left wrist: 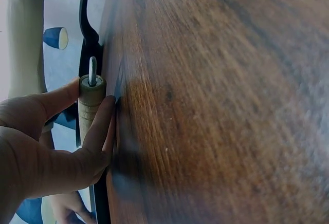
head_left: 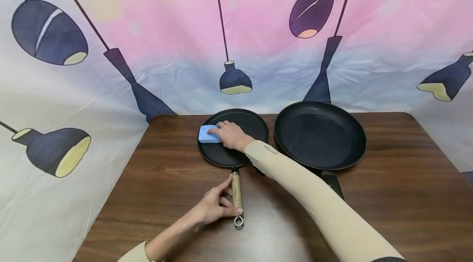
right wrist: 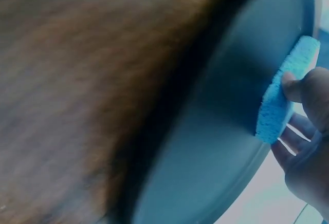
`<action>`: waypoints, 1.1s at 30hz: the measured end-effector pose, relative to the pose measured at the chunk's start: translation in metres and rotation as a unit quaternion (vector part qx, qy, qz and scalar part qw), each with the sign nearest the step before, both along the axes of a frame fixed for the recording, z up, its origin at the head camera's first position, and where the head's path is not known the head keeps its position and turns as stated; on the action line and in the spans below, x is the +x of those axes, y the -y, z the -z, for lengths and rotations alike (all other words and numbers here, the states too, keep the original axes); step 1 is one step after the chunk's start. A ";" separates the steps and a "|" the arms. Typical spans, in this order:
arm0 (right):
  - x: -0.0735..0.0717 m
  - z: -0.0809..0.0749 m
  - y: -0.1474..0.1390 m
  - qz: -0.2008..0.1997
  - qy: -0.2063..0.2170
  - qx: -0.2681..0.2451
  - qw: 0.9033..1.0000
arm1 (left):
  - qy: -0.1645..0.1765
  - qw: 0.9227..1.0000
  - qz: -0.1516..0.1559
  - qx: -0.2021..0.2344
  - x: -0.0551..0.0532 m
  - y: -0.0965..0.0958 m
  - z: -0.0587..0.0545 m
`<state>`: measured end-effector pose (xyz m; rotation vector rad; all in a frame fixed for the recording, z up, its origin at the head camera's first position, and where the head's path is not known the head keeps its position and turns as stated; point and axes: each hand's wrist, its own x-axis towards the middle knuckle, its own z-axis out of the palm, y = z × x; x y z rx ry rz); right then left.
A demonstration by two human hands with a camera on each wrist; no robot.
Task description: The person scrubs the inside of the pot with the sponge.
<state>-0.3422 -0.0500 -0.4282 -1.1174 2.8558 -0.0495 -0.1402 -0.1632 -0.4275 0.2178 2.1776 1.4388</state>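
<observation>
A flat black pan (head_left: 247, 121) with a low rim lies on the table, its wooden handle (head_left: 237, 192) pointing toward me. My left hand (head_left: 212, 204) holds that handle between thumb and fingers, the thumb near the metal hanging ring (head_left: 238, 221). In the left wrist view the thumb and fingers lie on either side of the handle (left wrist: 91, 98). A light blue sponge (head_left: 208, 134) is on the left part of the pan's surface. My right hand (head_left: 232, 135) grips the sponge, with the thumb on its near side in the right wrist view; part of the sponge is hidden under the fingers.
A larger, deeper black frying pan (head_left: 321, 139) stands to the right, its dark handle (head_left: 332, 184) partly behind my right sleeve (head_left: 303, 188). The brown wooden table (head_left: 166, 180) ends at the back against a cloth (head_left: 177, 28) printed with lamps.
</observation>
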 end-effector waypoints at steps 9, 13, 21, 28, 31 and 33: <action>-0.029 0.013 -0.025 0.094 -0.005 -0.008 0.996 | 0.005 1.000 -0.005 0.019 0.009 0.000 0.006; -0.038 0.006 -0.046 0.121 0.000 -0.009 0.993 | 0.004 1.000 -0.006 0.021 0.007 0.001 0.005; -0.035 -0.008 -0.072 0.108 0.028 0.013 0.994 | 0.000 1.000 -0.009 0.017 0.001 0.000 0.002; -0.019 -0.024 -0.097 0.086 0.076 0.015 0.993 | -0.003 1.000 -0.014 0.012 0.000 0.000 0.002; -0.010 -0.026 -0.102 0.064 0.082 0.015 0.994 | 0.001 1.000 -0.018 0.009 0.002 0.000 0.002; -0.004 -0.027 -0.104 0.051 0.086 0.015 0.995 | 0.005 1.000 -0.019 0.007 0.003 0.000 0.002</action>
